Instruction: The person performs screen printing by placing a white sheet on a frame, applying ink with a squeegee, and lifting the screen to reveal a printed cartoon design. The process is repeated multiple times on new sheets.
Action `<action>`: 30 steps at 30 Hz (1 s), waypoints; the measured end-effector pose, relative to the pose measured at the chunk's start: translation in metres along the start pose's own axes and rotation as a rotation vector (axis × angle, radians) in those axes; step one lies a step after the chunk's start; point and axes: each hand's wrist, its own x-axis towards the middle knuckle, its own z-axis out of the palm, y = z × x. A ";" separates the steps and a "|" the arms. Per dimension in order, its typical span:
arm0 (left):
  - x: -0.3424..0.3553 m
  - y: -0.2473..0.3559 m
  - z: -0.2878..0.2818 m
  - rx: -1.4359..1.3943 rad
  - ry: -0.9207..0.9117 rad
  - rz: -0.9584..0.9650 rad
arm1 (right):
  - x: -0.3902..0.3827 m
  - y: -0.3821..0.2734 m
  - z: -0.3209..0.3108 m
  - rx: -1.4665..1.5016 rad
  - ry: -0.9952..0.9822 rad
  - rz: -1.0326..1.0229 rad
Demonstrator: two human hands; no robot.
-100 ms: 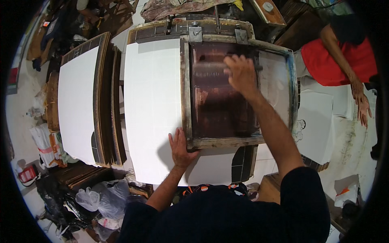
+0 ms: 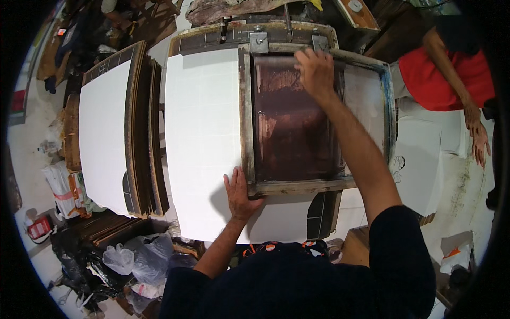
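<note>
A wooden-framed printing screen (image 2: 301,187) with dark, wet-looking mesh lies over a large white sheet (image 2: 202,133) on a board. My right hand (image 2: 317,74) is closed round a squeegee (image 2: 284,52) at the far end of the mesh. The squeegee is mostly hidden by my fingers and looks like a dark bar. Beside the frame's near left corner, my left hand (image 2: 241,195) lies flat on the sheet, fingers spread and thumb by the frame. Metal hinge clamps (image 2: 259,42) hold the screen's far edge.
To the left, another white-covered board (image 2: 106,138) leans beside stacked boards (image 2: 137,133). Plastic bags (image 2: 149,260) lie at lower left. On the right are printed white sheets (image 2: 419,154) and a person in a red garment (image 2: 443,80), hands hanging down. A cardboard box (image 2: 356,247) stands near my right side.
My right hand has slid the squeegee away from me, to the far end of the mesh. The left hand stays in place on the sheet. The whole view has shifted slightly.
</note>
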 end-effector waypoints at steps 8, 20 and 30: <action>0.003 0.001 -0.001 -0.001 -0.005 0.009 | -0.076 -0.033 -0.021 0.021 -0.074 0.030; 0.003 -0.007 0.011 -0.052 0.092 0.040 | -0.277 -0.125 -0.098 0.074 -0.172 0.121; 0.006 0.010 0.002 -0.333 -0.010 -0.187 | -0.252 -0.125 -0.115 0.120 -0.026 0.115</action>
